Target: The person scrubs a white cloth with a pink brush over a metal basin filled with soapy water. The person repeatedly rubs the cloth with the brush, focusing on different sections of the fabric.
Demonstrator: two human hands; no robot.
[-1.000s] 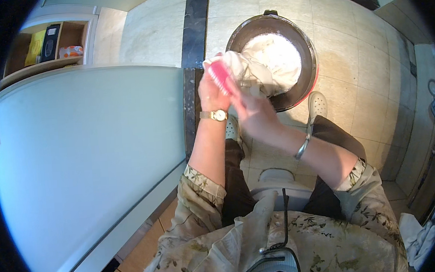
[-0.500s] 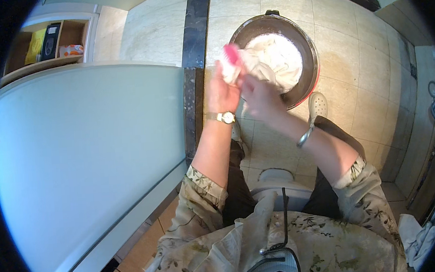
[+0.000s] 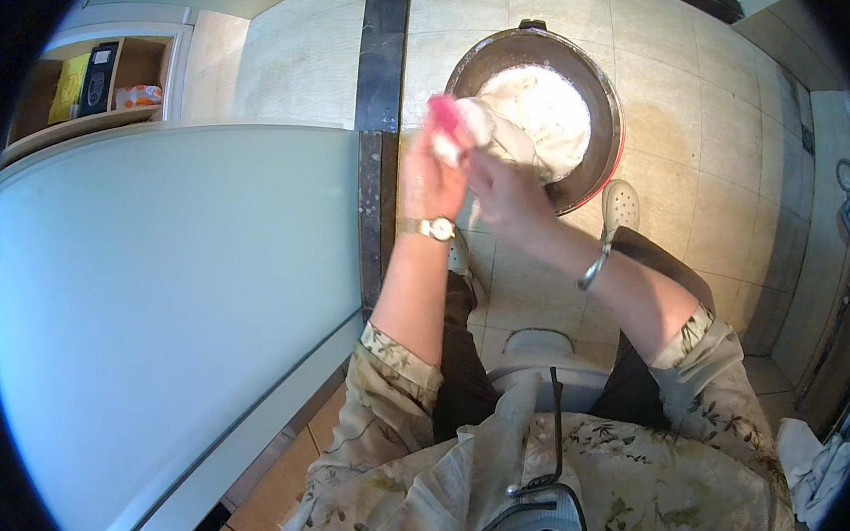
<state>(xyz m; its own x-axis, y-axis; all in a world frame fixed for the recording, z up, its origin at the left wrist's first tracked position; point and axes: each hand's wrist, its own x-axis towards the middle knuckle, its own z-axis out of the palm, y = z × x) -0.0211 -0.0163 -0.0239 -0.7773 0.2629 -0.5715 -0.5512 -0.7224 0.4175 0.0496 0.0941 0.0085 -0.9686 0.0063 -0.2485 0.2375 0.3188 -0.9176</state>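
Note:
My left hand (image 3: 428,180), with a watch at the wrist, is raised at the near left rim of a round dark basin (image 3: 602,109) and holds one end of a wet white cloth (image 3: 505,142). The rest of that cloth trails into the basin, onto more pale fabric in bright, whitish water. My right hand (image 3: 513,197), below a silver bracelet, is closed round the handle end of a pink brush (image 3: 447,118). The brush lies against the cloth over my left fingers. Both brush and fingertips are smeared by motion.
A frosted glass panel (image 3: 183,280) stands close along my left, beside a dark stone sill (image 3: 383,54). My feet in pale clogs (image 3: 621,205) flank the near side of the basin on the tiled floor (image 3: 731,169). An open shelf (image 3: 134,116) holds small items at far left.
The pink brush has shifted slightly left and down over the cloth, with my right hand following. My left hand has moved a little left. The basin has stayed put.

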